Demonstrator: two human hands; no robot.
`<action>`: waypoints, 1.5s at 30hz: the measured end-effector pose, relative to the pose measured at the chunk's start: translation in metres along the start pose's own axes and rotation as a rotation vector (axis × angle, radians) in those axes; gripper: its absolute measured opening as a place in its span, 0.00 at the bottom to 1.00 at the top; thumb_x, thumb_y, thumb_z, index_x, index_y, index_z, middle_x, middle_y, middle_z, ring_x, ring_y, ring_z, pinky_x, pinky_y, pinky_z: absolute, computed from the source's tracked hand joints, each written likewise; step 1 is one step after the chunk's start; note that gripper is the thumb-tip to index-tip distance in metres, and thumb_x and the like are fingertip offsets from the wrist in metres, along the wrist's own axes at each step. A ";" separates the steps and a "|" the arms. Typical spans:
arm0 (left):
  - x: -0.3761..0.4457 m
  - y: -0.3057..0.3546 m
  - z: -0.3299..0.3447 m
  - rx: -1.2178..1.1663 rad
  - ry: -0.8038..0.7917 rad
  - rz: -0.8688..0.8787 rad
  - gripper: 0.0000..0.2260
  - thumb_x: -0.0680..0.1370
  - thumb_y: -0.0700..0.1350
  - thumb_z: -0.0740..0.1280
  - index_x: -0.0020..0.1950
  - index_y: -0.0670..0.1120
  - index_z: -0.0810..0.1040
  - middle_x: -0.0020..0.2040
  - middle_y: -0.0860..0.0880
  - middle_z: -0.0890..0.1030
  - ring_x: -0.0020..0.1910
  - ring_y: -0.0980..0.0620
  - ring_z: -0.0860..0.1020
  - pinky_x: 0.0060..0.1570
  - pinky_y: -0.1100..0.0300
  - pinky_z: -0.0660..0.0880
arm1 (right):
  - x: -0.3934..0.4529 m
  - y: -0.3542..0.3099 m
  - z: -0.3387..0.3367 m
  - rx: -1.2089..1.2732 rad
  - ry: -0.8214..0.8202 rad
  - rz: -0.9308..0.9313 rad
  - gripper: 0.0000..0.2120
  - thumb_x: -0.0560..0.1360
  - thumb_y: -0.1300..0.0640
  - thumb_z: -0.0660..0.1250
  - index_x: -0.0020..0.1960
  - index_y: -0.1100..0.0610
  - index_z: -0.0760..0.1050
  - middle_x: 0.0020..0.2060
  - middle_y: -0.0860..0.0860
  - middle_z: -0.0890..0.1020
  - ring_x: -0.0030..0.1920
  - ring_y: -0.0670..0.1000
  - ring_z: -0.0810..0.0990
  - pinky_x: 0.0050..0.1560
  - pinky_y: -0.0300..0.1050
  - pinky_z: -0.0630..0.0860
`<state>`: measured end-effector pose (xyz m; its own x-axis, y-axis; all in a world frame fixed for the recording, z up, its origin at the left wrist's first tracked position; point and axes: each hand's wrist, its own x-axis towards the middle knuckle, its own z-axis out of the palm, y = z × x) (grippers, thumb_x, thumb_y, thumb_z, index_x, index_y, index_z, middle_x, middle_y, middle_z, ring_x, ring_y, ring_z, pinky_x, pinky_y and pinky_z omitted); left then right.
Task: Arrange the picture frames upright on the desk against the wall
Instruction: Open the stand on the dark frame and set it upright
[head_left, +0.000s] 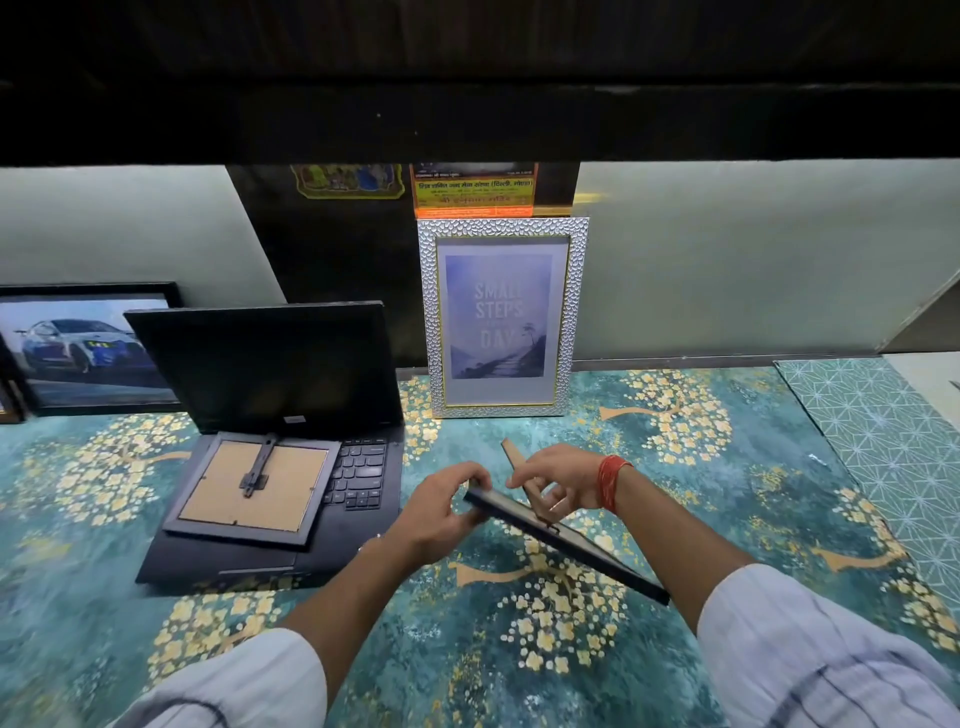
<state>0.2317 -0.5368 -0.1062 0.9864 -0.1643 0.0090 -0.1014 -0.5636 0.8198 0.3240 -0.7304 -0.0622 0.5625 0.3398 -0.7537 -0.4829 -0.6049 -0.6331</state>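
Left hand (441, 501) gripping tilted black frame (566, 545), right hand (563, 480) pinching its stand

A silver frame (503, 317) leans on the wall at twelve o'clock. At ten, a face-down frame (253, 488) lies on the laptop (270, 447); behind it stands a car picture (85, 348).

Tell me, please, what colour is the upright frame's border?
Textured silver with a thin gold inner edge, seen in the head view.
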 end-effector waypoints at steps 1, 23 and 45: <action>0.001 0.001 0.001 -0.010 -0.022 -0.021 0.08 0.72 0.50 0.67 0.48 0.51 0.77 0.44 0.53 0.80 0.42 0.57 0.75 0.44 0.56 0.71 | 0.001 0.003 0.000 0.010 -0.004 0.001 0.15 0.65 0.55 0.76 0.42 0.57 0.71 0.37 0.53 0.70 0.25 0.50 0.73 0.25 0.38 0.73; 0.039 -0.012 0.019 -0.390 0.049 -0.339 0.12 0.75 0.47 0.62 0.54 0.51 0.81 0.52 0.51 0.86 0.51 0.51 0.84 0.52 0.50 0.81 | 0.010 0.062 -0.031 0.971 0.256 0.015 0.35 0.82 0.60 0.54 0.17 0.63 0.76 0.16 0.58 0.77 0.15 0.54 0.76 0.12 0.42 0.69; 0.049 -0.024 0.024 -0.390 -0.010 -0.372 0.12 0.80 0.46 0.65 0.64 0.49 0.77 0.54 0.47 0.83 0.52 0.48 0.84 0.53 0.47 0.82 | -0.020 0.079 -0.008 0.713 0.450 -0.030 0.14 0.80 0.60 0.57 0.40 0.59 0.77 0.34 0.55 0.82 0.33 0.51 0.81 0.35 0.45 0.80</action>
<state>0.2797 -0.5506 -0.1392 0.9450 -0.0191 -0.3266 0.3126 -0.2427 0.9184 0.2796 -0.7908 -0.0960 0.7225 -0.0624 -0.6886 -0.6867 0.0510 -0.7252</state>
